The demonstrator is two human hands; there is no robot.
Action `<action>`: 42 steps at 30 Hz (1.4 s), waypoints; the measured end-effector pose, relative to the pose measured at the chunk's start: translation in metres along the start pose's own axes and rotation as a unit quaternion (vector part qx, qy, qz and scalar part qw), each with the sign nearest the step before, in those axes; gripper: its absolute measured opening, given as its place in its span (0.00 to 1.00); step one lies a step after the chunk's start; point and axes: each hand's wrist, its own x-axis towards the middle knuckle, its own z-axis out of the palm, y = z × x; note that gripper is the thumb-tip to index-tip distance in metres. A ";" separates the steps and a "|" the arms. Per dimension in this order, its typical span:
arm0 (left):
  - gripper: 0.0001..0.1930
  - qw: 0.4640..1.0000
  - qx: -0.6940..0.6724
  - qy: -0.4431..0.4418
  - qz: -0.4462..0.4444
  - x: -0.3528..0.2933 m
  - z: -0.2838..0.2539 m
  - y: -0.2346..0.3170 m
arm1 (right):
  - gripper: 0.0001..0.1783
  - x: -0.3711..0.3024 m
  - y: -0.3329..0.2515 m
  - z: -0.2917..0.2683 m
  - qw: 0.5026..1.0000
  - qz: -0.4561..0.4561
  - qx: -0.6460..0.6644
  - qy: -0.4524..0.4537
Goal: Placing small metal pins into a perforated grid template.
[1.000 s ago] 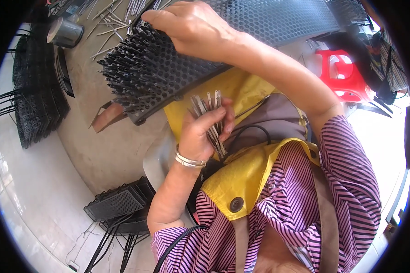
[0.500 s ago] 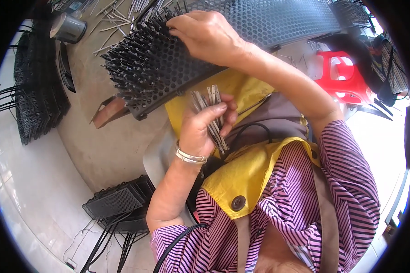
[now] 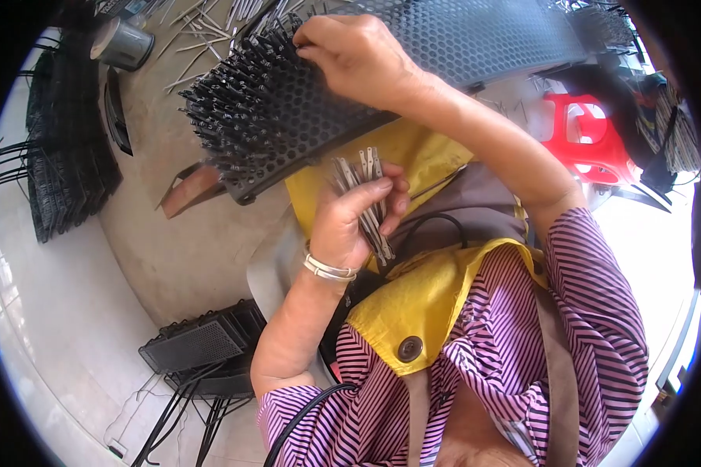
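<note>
My left hand (image 3: 344,226) is wrapped round a bundle of thin metal strips (image 3: 370,162) with small holes at their ends. The strips stick out above the thumb and below the palm, just in front of the yellow apron (image 3: 393,300). Over the black perforated board (image 3: 327,128), my right hand (image 3: 366,62) is closed in a pinch. Its fingertips meet at the edge of a dense cluster of dark upright pieces (image 3: 234,109) standing in the board's left part. What the pinch holds, if anything, is too small to make out.
Loose metal strips (image 3: 199,27) lie scattered beyond the board, near a grey can (image 3: 123,45). A red plastic stool (image 3: 588,136) stands to the right. Stacked black mesh panels (image 3: 202,342) sit at lower left, and black parts (image 3: 66,148) hang at far left.
The view has shifted slightly. My right hand stays at the edge of the dark pieces, its fingertips a little lower and further right. My left hand keeps hold of the metal strips.
</note>
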 end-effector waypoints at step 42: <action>0.11 0.997 0.070 0.034 0.009 -0.006 0.015 -0.001 | 0.06 -0.049 -0.050 -0.066 0.938 0.272 0.158 -0.146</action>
